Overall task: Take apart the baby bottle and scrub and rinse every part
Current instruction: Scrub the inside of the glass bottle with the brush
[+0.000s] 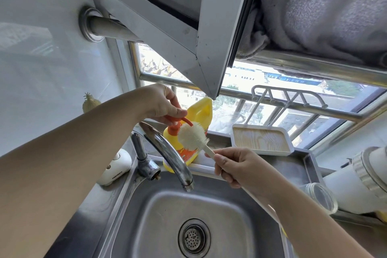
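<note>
My right hand (236, 167) grips the handle of a cream silicone bottle brush (192, 136), whose bristled head is held up under the orange pump spout of a yellow detergent bottle (201, 111). My left hand (163, 104) rests on top of that orange pump, fingers curled over it. The brush head sits just under the spout's tip. A clear bottle body (320, 197) lies on its side on the counter at the right. Beside it is a white container with a ribbed ring (368, 174).
A steel sink (159, 216) with a drain strainer (193, 237) lies below. The chrome tap (167, 148) arches over it, no water running. A white tray (261, 140) leans on the windowsill. An open window frame (188, 27) hangs overhead.
</note>
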`<move>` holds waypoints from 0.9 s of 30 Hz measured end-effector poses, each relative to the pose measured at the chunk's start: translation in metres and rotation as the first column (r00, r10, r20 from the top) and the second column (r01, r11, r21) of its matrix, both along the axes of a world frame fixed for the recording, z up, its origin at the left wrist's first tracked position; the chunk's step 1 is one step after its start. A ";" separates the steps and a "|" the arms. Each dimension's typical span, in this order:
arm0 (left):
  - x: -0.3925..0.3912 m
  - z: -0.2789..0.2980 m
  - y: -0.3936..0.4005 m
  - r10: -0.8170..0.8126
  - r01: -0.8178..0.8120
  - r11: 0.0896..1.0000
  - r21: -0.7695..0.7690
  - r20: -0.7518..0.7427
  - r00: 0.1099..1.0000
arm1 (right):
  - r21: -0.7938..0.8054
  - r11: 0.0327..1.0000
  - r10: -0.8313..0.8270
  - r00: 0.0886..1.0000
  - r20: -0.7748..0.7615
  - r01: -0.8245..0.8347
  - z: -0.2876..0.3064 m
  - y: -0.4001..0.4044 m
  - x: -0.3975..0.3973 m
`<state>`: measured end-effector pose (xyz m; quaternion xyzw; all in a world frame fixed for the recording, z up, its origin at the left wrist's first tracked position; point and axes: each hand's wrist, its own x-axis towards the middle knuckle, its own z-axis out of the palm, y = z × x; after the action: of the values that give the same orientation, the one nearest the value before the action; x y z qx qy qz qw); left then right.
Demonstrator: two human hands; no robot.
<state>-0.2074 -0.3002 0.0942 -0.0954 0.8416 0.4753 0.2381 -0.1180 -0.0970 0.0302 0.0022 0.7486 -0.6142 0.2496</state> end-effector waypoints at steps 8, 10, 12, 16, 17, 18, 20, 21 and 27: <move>0.001 -0.003 0.000 -0.012 0.011 0.999 -0.037 -0.026 1.000 | 0.011 1.000 0.008 1.000 -0.008 -0.008 -0.001 0.000 0.000; 0.002 -0.003 0.000 -0.015 0.013 0.999 -0.044 -0.036 0.999 | 0.016 1.000 0.006 1.000 -0.015 -0.005 -0.001 0.000 0.001; 0.003 -0.003 0.000 -0.011 0.009 0.999 -0.045 -0.052 0.999 | 0.016 1.000 -0.002 1.000 -0.019 0.002 0.001 0.001 0.003; 0.005 -0.007 -0.003 -0.030 0.017 0.996 -0.089 -0.154 0.988 | 0.016 1.000 -0.015 1.000 -0.019 0.015 0.004 0.007 0.008; 0.006 -0.008 -0.003 -0.036 0.016 0.994 -0.109 -0.190 0.981 | 0.018 1.000 -0.018 1.000 -0.021 0.019 0.004 0.009 0.010; 0.006 -0.010 -0.004 -0.034 0.009 0.993 -0.116 -0.217 0.976 | 0.020 0.999 -0.025 0.999 -0.023 0.025 0.005 0.013 0.011; 0.007 -0.013 -0.005 -0.020 -0.007 0.994 -0.109 -0.241 0.970 | 0.026 0.999 -0.044 0.999 -0.021 0.045 0.005 0.019 0.016; 0.008 -0.014 -0.005 -0.022 -0.008 0.993 -0.115 -0.251 0.968 | 0.031 0.998 -0.055 0.998 -0.017 0.056 0.005 0.023 0.019; 0.010 -0.009 -0.001 -0.085 0.027 0.975 -0.220 -0.259 0.962 | 0.029 0.994 -0.102 0.995 -0.011 0.103 0.005 0.038 0.039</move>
<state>-0.1973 -0.3014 0.0857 -0.0319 0.9147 0.3832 0.1243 -0.0795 -0.0594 0.0348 0.0416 0.7576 -0.6152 0.2143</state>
